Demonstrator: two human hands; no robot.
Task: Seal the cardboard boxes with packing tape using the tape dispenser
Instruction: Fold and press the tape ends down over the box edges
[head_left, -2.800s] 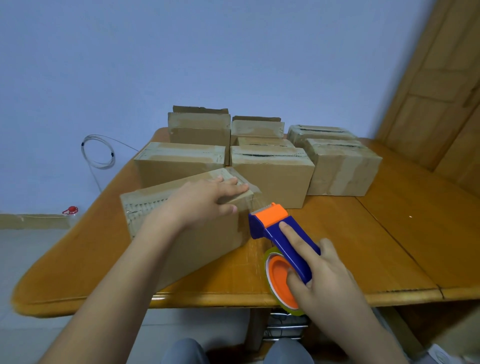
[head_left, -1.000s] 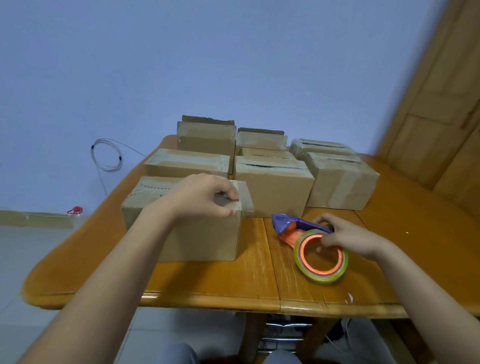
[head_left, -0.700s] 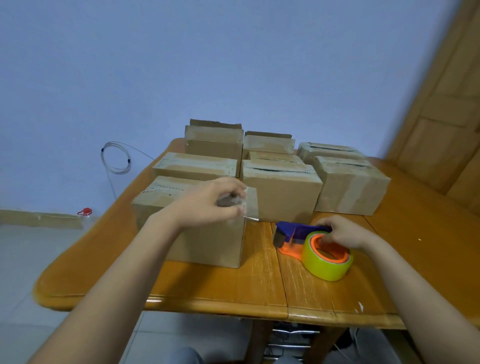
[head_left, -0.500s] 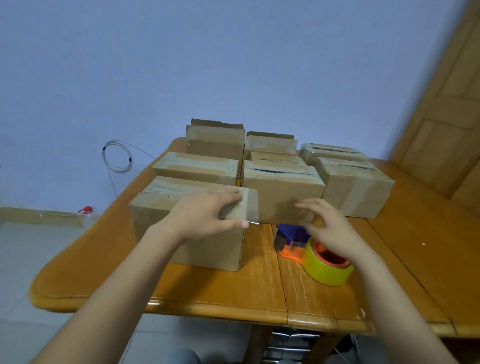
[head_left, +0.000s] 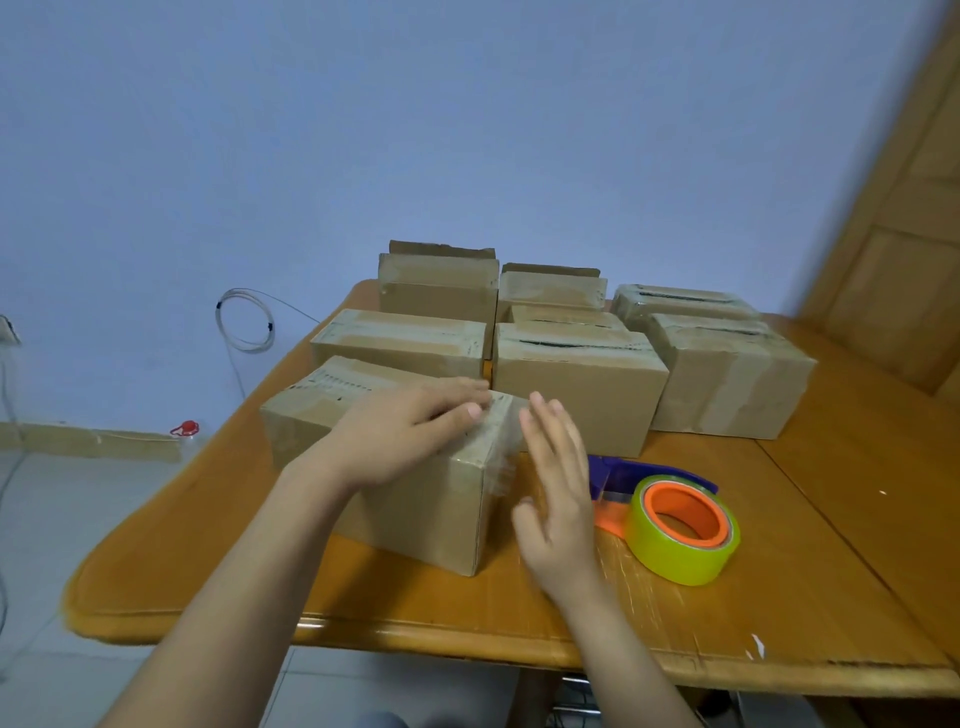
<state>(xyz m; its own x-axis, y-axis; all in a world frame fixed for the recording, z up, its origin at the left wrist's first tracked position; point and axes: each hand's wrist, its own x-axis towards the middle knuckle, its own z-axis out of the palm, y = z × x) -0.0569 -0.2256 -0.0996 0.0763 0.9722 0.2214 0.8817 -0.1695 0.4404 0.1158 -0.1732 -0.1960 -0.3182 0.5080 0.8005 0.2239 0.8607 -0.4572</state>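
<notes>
**Head view**

- Near cardboard box (head_left: 415, 504): stands on the near left of the wooden table (head_left: 831, 597), in front of the other boxes. Clear tape strip (head_left: 501, 441) runs along its top seam and folds down over the right end face.
- Left hand (head_left: 410, 436): lies flat on the box top with fingers straight and tips at the right edge. Holds nothing. Probably placed to steady the box and pin the tape at the corner.
- Right hand (head_left: 556, 483): fingers straight and together, held upright just beside the right end face and gripping nothing. It seems set to smooth the tape tail down. The blur hides whether the palm actually touches the tape.
- Tape dispenser (head_left: 670, 519): blue and orange body with a yellow-green roll. Lies on its side on the table just right of the right hand, apart from both hands. Judged parked there so both hands are free for pressing.
- Further cardboard boxes (head_left: 576, 384): grouped behind and to the right, several with taped tops. The two at the far left look unsealed.
- Coiled cable (head_left: 244, 322): hangs on the blue wall, far left.
</notes>
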